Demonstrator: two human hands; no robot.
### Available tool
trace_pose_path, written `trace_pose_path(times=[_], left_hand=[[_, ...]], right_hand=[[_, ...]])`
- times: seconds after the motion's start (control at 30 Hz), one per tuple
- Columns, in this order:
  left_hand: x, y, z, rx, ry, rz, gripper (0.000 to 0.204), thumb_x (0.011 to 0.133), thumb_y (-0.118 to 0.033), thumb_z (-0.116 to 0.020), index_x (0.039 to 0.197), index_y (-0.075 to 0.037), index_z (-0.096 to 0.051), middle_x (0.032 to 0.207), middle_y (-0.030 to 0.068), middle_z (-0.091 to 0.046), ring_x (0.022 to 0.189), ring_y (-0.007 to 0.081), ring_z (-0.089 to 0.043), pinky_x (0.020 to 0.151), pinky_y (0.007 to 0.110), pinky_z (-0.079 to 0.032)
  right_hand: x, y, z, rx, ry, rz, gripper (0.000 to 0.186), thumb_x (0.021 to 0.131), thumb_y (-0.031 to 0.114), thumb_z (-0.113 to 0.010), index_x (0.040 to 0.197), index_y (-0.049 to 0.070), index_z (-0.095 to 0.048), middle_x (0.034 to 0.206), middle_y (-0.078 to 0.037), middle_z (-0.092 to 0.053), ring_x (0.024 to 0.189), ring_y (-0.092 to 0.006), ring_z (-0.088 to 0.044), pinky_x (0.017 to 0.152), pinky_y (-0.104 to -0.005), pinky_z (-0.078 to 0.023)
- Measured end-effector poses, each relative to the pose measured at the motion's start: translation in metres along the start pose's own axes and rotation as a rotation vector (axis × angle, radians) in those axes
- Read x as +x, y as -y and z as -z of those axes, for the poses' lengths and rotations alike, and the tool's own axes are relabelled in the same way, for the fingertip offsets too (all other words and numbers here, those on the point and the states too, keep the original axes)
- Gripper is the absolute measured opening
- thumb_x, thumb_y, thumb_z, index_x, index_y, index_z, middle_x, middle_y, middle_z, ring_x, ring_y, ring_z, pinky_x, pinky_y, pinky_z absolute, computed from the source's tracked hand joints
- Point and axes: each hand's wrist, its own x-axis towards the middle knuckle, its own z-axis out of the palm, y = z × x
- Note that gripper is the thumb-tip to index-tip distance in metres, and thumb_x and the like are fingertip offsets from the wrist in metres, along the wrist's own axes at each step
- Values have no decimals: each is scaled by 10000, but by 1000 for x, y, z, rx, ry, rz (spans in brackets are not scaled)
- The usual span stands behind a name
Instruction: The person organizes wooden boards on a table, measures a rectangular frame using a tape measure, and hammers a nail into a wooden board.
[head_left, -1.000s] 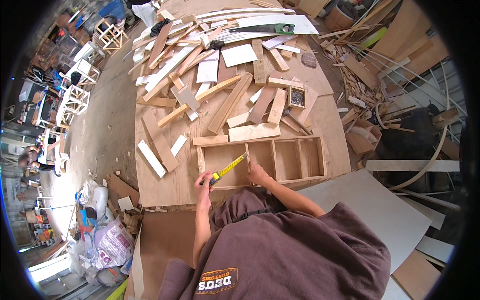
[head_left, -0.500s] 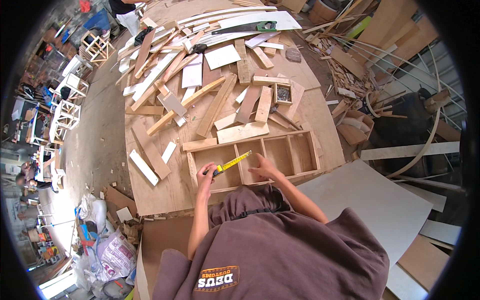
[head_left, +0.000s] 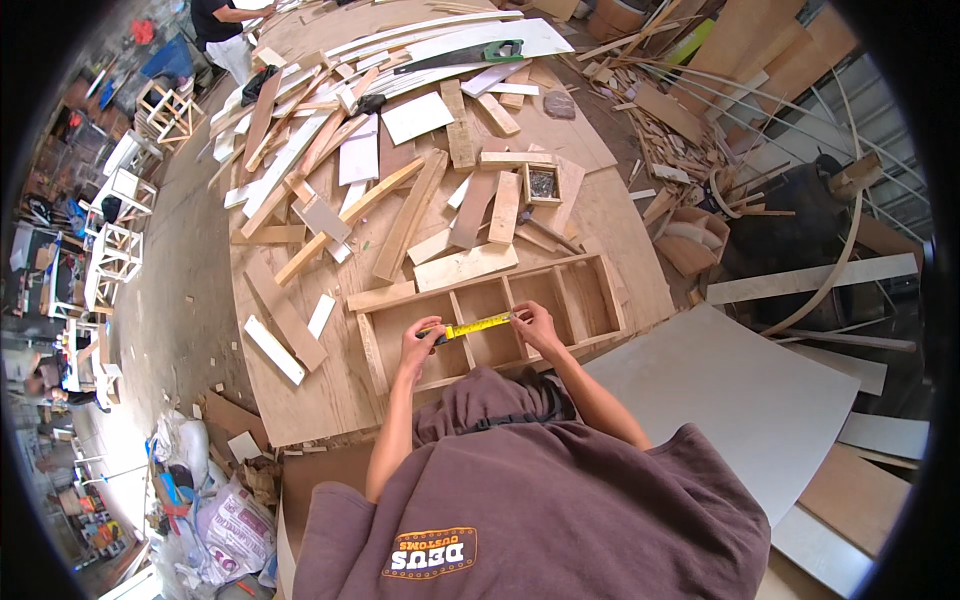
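My left hand (head_left: 420, 345) is closed around the case of a tape measure, over the left part of a wooden frame (head_left: 368, 350). A short length of yellow tape (head_left: 480, 325) runs out of the case to the right. At its free end is my right hand (head_left: 535, 325), its fingers pinching the tape tip. The frame is a shallow wooden box with several compartments, lying on the table in front of me. The tape spans one of the middle compartments, above the dividers; whether it touches them I cannot tell.
Wood offcuts cover the table (head_left: 340, 400) beyond the frame. Among them lie a handsaw (head_left: 465, 57), a hammer (head_left: 550, 232) and a small box of nails or screws (head_left: 542, 184). A pale sheet (head_left: 720, 400) is at the right. Another person (head_left: 225, 35) stands at the far left.
My right hand has moved onto the tape's end and closed on it. The tape has swung from slanting upward to nearly level. The whole view has shifted slightly.
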Motion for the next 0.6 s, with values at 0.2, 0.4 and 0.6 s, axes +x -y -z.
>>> trace_pose_path(times=[0.2, 0.4, 0.6], left_hand=[[0, 4, 4, 52, 67, 26, 428, 855, -358, -788, 1229, -165, -706, 1138, -25, -706, 958, 82, -648, 733, 275, -520], [7, 1, 15, 139, 130, 85, 433, 876, -379, -763, 1245, -155, -730, 1046, -29, -729, 789, 54, -607, 607, 227, -465], [16, -19, 11, 207, 268, 125, 409, 910, -359, -733, 1257, -142, -731, 1045, -42, -727, 762, 36, -578, 593, 225, -440]], right_hand=[[2, -2, 4, 61, 72, -50, 265, 874, 90, -724, 1122, 8, -681, 840, -78, -690, 708, -140, -661, 599, -304, -539], [2, 2, -3, 25, 22, -23, 243, 820, 99, -708, 1056, 46, -691, 796, -93, -689, 732, -182, -670, 672, -345, -535], [6, -3, 2, 80, 14, -84, 174, 853, 108, -683, 1000, 15, -669, 761, -99, -672, 681, -189, -664, 642, -347, -528]])
